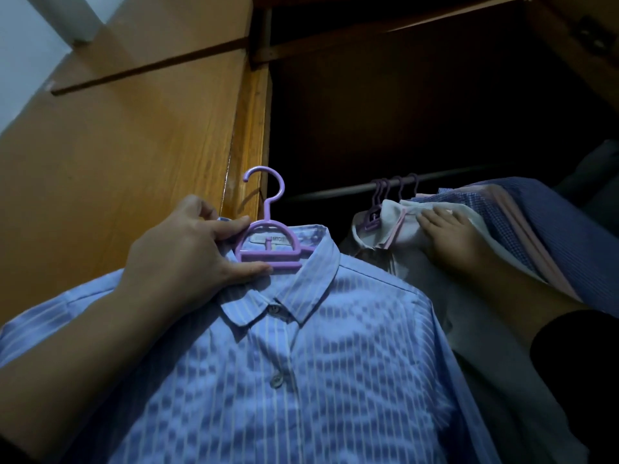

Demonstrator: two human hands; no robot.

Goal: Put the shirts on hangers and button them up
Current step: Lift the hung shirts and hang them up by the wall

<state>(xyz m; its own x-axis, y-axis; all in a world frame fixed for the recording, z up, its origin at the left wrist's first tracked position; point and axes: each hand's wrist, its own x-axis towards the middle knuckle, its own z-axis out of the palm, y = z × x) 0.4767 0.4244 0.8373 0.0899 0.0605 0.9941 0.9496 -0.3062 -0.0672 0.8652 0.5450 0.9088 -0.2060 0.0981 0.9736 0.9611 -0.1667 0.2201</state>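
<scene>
The purple hanger (268, 244) carrying the buttoned blue striped shirt (284, 363) is pinched by the left hand (187, 252). The right hand (449, 232), fingers seemingly flat, is pressed against hung shirts (495, 222) beside it.

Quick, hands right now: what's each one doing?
Left hand: grips the purple hanger carrying the striped shirt.
Right hand: open, pressing the hung shirts.

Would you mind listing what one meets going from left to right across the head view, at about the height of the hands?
Wooden wardrobe door → left hand gripping the purple hanger that carries the blue striped shirt → white shirt hanging on the rail → right hand resting flat on it → blue checked shirt.
</scene>
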